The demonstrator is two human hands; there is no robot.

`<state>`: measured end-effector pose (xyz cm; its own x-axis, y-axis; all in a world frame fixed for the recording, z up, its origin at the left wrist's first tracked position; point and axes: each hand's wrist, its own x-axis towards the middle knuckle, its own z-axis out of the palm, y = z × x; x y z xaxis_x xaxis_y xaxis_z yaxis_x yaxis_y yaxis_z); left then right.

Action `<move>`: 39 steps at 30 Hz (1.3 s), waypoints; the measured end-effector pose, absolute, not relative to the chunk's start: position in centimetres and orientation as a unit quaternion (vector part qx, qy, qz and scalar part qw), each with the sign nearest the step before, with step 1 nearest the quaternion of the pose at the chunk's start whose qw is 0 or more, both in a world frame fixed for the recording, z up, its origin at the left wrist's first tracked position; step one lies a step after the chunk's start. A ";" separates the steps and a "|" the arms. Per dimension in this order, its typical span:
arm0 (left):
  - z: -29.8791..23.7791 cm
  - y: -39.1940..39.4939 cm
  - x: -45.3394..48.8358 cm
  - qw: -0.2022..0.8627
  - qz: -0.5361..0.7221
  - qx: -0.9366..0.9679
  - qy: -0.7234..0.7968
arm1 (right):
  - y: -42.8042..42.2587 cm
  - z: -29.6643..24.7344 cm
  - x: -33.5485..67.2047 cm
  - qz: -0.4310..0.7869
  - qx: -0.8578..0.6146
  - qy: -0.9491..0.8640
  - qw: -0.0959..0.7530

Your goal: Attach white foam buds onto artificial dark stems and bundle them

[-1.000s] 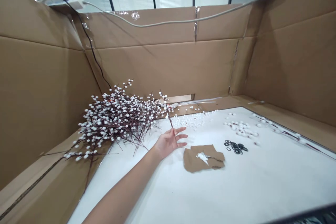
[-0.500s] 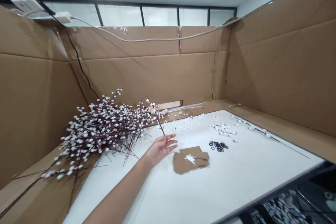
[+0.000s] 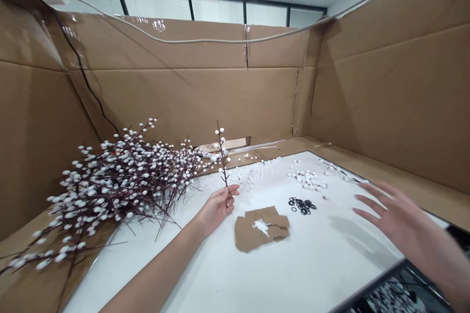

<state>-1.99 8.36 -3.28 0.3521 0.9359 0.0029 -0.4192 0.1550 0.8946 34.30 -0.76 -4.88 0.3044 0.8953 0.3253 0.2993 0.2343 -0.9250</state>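
My left hand (image 3: 219,205) is closed on the lower end of a brown twig with white berries (image 3: 222,154), which stands upright above the fingers. To its right, a torn piece of cardboard (image 3: 249,236) lies on the white tabletop (image 3: 205,279) with a white smear (image 3: 260,226) on it. My right hand (image 3: 389,210) hovers over the right side of the table, fingers spread and holding nothing. Between the hands sit several small black rings (image 3: 302,205). Behind the rings lies a cluster of white berries (image 3: 308,179), with more loose white balls (image 3: 253,172) farther left.
A large heap of berry twigs (image 3: 132,171) covers the left side. Thin berry stems (image 3: 340,171) lie along the right table edge. Cardboard walls (image 3: 183,93) enclose the back and sides, and a white cable (image 3: 205,40) runs across them. A dark-framed opening (image 3: 392,296) holds more berries.
My right hand has come into view from the right, open. The berry twig in my left hand has turned more upright. The view has shifted slightly.
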 end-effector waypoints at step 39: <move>-3.2 10.3 -0.7 0.679 0.438 0.497 0.317 | 8.5 -4.4 33.0 0.357 -0.498 -0.519 0.595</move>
<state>-0.69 10.34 -3.23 0.4152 0.9097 0.0058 -0.2798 0.1217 0.9523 33.02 8.47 -4.37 0.2058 0.9429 0.2618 0.0915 0.2478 -0.9645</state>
